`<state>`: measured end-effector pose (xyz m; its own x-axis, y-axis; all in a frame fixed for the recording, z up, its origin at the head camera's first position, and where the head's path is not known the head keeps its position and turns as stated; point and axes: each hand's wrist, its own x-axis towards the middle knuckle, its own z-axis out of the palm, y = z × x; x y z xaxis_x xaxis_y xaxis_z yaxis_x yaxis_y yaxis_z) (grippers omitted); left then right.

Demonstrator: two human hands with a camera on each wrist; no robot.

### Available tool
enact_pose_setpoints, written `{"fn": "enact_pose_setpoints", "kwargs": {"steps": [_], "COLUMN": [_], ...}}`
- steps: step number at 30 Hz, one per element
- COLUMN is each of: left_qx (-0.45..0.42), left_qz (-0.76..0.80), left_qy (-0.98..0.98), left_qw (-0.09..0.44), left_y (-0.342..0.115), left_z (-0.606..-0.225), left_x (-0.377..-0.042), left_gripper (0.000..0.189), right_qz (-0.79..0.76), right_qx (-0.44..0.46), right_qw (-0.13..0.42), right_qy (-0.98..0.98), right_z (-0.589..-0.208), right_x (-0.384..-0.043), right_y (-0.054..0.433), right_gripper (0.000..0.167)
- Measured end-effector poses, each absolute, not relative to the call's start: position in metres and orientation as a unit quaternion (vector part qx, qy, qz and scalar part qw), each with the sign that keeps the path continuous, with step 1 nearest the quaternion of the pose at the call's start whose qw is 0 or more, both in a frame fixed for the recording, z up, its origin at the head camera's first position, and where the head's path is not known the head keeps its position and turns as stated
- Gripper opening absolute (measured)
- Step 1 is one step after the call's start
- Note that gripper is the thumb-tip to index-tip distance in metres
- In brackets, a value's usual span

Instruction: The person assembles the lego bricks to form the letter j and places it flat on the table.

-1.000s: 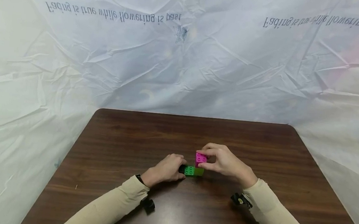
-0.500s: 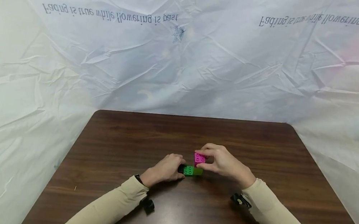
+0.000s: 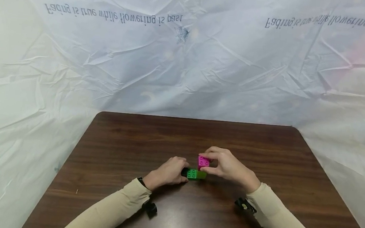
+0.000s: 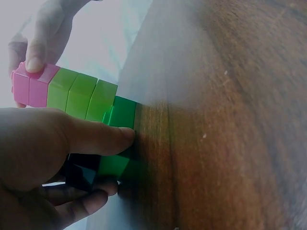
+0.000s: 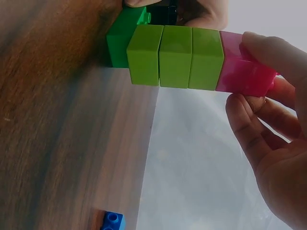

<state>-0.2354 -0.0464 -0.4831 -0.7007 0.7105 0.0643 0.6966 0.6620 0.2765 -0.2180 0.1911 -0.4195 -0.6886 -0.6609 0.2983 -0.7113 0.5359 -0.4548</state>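
A column of three lime-green bricks (image 5: 175,56) stands on one end of a darker green brick (image 3: 192,173), with pink bricks (image 3: 203,161) at its top. My right hand (image 3: 227,164) pinches the pink top between thumb and fingers. My left hand (image 3: 170,170) grips the base, its thumb along the green brick near the table and its fingers on the far side. A black brick (image 4: 82,171) sits at the base's left end, partly covered by that hand. Seen in both wrist views, the pink and lime bricks meet in one straight column.
The brown wooden table (image 3: 134,135) has rounded far corners, with a pale printed sheet (image 3: 186,74) hanging behind it and down its sides. A blue brick (image 5: 112,220) lies apart on the table in the right wrist view. Both wrists carry small black cameras.
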Motion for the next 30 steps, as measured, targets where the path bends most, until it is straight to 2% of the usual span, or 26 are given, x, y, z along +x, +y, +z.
{"fn": "enact_pose_setpoints", "kwargs": {"steps": [13, 21, 30], "left_qx": [0.392, 0.401, 0.394], "left_qz": [0.133, 0.129, 0.139], "left_qy": [0.909, 0.905, 0.902], "left_qw": [0.044, 0.067, 0.111], "left_y": [-0.045, -0.044, -0.043], "left_z": [-0.477, -0.476, -0.47], "left_x": [-0.239, -0.244, -0.25], "left_gripper": [0.036, 0.039, 0.045], "right_qz": [0.297, 0.31, 0.327], "right_qx": [0.368, 0.357, 0.361], "right_qw": [0.025, 0.007, 0.012], "right_qy": [-0.881, -0.881, -0.873], "right_z": [-0.426, -0.43, -0.432], "right_x": [-0.227, -0.235, -0.243], "right_y": [0.194, 0.195, 0.196], "right_gripper": [0.035, 0.038, 0.041]}}
